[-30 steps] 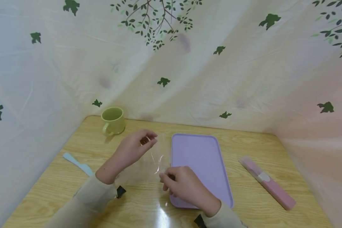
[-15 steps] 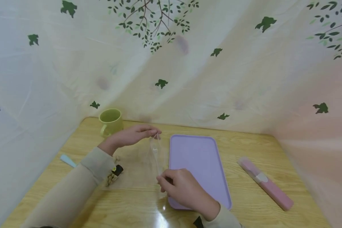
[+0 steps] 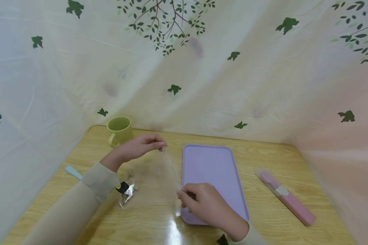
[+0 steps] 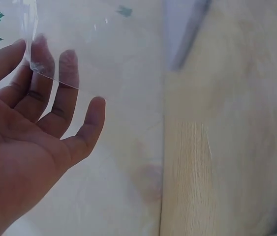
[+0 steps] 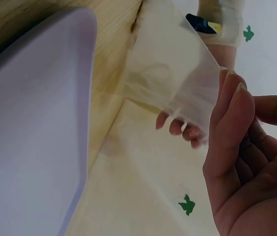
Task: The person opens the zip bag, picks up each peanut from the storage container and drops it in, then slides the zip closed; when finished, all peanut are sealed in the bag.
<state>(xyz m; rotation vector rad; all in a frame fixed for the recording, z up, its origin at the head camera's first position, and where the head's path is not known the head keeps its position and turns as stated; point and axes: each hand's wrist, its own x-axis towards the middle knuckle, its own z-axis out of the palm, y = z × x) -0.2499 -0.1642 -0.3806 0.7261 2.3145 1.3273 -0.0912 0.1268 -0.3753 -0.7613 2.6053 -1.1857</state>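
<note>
A clear plastic bag (image 3: 154, 177) is stretched between both hands above the wooden table. My left hand (image 3: 139, 147) pinches its far corner between thumb and index finger; in the left wrist view, the other fingers of that hand (image 4: 35, 132) lie loosely behind the film. Near the tray's left edge, my right hand (image 3: 207, 204) pinches the near corner. The right wrist view shows the translucent film (image 5: 170, 59) running from those fingertips toward the left hand. Glare by the left cuff hides what lies in the bag's lower left part.
A lilac tray (image 3: 208, 166) lies just right of the bag, partly under the right hand. Behind the left hand stands a green mug (image 3: 120, 131). A light blue plastic knife (image 3: 73, 171) is partly covered by the left sleeve. A pink case (image 3: 289, 197) lies far right.
The left hand first swung up and left, showing small tan pieces in the bag. Since then the right hand has shifted slightly right, and the bag's edge is pulled straighter between the hands.
</note>
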